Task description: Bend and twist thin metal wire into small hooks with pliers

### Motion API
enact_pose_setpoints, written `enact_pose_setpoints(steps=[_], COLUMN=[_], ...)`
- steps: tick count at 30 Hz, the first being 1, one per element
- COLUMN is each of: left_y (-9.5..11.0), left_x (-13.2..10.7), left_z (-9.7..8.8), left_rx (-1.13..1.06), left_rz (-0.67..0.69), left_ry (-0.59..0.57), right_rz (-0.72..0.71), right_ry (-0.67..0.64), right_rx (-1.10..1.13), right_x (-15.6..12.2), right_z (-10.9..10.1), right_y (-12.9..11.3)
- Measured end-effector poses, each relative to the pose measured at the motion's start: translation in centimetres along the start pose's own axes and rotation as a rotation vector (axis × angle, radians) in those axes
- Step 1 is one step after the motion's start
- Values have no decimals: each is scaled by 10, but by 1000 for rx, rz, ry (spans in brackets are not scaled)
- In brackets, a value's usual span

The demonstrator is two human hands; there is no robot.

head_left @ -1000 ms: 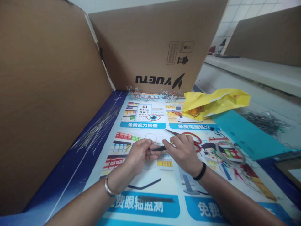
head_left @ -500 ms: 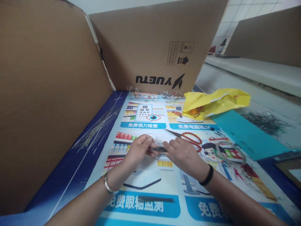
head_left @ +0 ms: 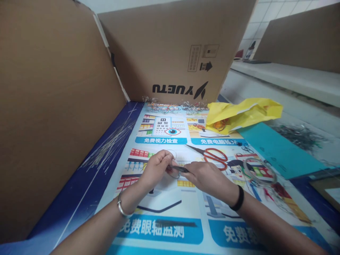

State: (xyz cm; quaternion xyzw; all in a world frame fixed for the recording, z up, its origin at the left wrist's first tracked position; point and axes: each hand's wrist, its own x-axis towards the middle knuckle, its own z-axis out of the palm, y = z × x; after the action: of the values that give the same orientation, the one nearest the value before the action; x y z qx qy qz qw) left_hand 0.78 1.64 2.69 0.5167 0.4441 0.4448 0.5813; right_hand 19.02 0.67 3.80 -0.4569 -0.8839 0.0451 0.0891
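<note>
Above the middle of the printed sheet, my left hand (head_left: 157, 167) is closed in a pinch on a thin wire loop (head_left: 175, 154), whose curved ends show above and below the fingers. My right hand (head_left: 205, 174) is wrapped round a slim dark metal tool (head_left: 181, 169). The tool's tip points left and meets the wire at my left fingertips. Its grip is hidden in my palm, so I cannot tell its exact kind. Just beyond my right hand lie red-handled scissors (head_left: 206, 153), blades pointing left.
Straight wires (head_left: 107, 148) lie on the left. Wire scraps (head_left: 195, 107) line the base of a cardboard panel (head_left: 172, 49). On the right are a yellow bag (head_left: 249, 111), a teal board (head_left: 276, 152), a wire coil (head_left: 247, 170) and a tangled wire heap (head_left: 299, 136).
My right hand has shifted slightly right and lower, with the dark tool showing more of its length. My left hand keeps its pinch on the wire. The view has tilted a little.
</note>
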Motion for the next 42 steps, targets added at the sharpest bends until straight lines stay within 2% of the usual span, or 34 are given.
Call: enact_pose_setpoints(steps=[7, 12, 16, 20, 25, 28, 33, 42], left_y=[0, 6, 9, 6, -3, -6, -5, -3], left_x=[0, 0, 3, 5, 8, 6, 1, -4], left_z=[-1, -7, -11, -12, -11, -8, 1, 10], left_rx=[58, -43, -41, -66, -243, -334, -417, -468], left_rz=[34, -52, -117, -170, -206, -250, -294, -267], left_ry=[1, -33, -36, 17, 56, 83, 103, 135], right_rz=[22, 18, -6, -36, -81, -145, -238, -273], right_ry=[-52, 83, 162, 268, 453, 522, 526, 532], right_rx=[49, -75, -172, -243, -277, -325, -431, -448], right_x=[0, 0, 1, 2, 1, -1, -3, -3], right_z=[1, 8, 14, 18, 22, 21, 18, 14], right_y=[2, 8, 13, 18, 21, 18, 11, 3])
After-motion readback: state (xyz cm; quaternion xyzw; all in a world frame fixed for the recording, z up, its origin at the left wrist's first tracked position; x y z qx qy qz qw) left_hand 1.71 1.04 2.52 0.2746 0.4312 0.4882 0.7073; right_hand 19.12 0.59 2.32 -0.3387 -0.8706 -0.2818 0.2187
